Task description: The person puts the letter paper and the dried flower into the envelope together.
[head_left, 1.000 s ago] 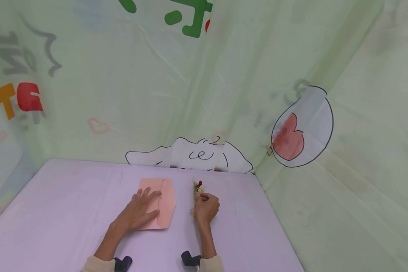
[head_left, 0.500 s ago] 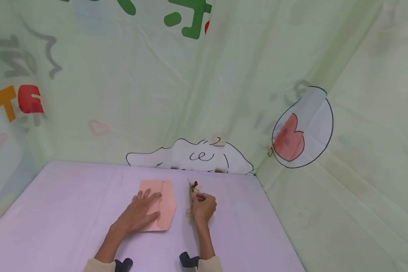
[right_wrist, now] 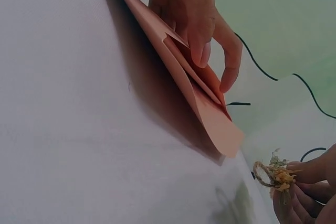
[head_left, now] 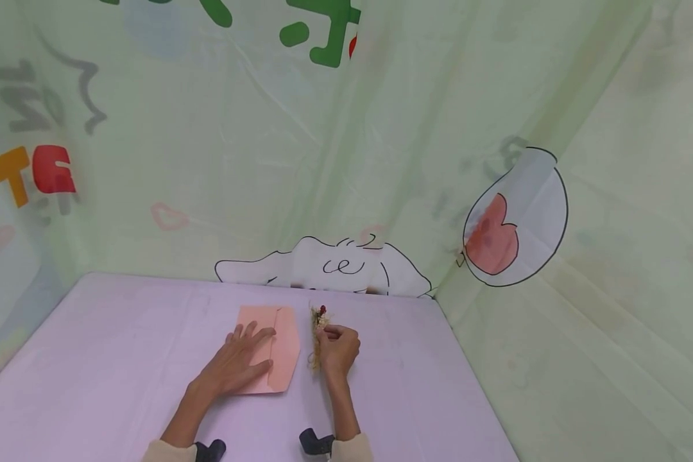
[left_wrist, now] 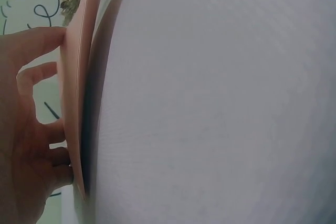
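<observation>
The spread left hand [head_left: 237, 360] steadies an envelope [head_left: 285, 354] near the tabletop's far edge [head_left: 167, 282]; the right hand [head_left: 339, 350] pinches dried flowers [head_left: 317, 319], apparently needing gentle guidance next.

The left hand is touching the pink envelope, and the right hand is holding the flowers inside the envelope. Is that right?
Not quite: the flowers aren't inside the pink envelope. The head view shows the right hand holding them beside it, apart from it. The left hand is touching the envelope, as you said.

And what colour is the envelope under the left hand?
Salmon pink; the envelope shows best in the head view.
</observation>
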`<state>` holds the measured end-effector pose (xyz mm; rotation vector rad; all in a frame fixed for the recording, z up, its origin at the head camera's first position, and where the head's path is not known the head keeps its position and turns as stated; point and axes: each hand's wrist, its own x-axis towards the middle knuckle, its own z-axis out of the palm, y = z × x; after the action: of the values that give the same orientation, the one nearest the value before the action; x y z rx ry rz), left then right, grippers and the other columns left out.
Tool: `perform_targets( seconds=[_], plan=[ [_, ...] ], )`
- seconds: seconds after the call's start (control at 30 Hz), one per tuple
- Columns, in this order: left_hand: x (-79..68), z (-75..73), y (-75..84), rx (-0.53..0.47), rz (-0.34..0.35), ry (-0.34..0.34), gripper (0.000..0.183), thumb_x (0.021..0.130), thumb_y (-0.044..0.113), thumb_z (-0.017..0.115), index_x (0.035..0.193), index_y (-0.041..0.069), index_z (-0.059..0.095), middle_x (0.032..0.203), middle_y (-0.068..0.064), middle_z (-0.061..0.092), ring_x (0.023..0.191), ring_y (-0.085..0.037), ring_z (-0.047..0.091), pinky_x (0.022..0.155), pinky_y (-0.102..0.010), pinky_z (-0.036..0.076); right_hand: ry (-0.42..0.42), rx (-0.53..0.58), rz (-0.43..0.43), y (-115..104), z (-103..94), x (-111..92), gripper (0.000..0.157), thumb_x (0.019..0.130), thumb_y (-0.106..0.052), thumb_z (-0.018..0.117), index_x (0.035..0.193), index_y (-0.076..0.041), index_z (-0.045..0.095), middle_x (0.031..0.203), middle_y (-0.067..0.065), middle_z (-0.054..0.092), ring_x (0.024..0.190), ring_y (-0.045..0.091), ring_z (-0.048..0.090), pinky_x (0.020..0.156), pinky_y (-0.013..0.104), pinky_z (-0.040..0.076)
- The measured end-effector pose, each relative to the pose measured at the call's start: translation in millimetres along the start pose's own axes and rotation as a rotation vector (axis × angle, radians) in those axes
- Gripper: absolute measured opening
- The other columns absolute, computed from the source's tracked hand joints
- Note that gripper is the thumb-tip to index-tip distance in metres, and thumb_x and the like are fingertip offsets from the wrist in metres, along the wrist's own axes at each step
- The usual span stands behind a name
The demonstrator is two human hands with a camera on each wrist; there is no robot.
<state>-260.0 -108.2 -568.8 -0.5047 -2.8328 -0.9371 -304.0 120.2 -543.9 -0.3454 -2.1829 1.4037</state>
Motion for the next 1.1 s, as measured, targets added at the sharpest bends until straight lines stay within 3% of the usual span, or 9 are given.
perform_targets(
  seconds=[0.63,1.1],
  plan=[
    [1.9,1.1,-3.7,-0.013,-0.016,-0.025,0.063,0.104,0.046,0.065,0.161,0.022,0.052,0.172,-0.032,0.037,0.157,-0.067,0.030,0.127,-0.081,0.026,-0.090,0.008,-0.070,-7,18.2,-18,0.011,0.080,-0.003,0.093,0.084,0.001,0.084,0.072,0.014,0.079,0.061,0.019,0.074,0.061,0.036,0.062],
    [1.8,1.8,-3.5,-0.009,-0.012,-0.019,0.062,0.105,0.044,0.066,0.161,0.021,0.052,0.171,-0.033,0.038,0.157,-0.067,0.030,0.126,-0.081,0.026,-0.136,0.023,-0.078,-12,27.9,-27,0.009,0.083,-0.002,0.092,0.086,0.002,0.084,0.073,0.012,0.079,0.062,0.013,0.072,0.057,0.026,0.059]
  ],
)
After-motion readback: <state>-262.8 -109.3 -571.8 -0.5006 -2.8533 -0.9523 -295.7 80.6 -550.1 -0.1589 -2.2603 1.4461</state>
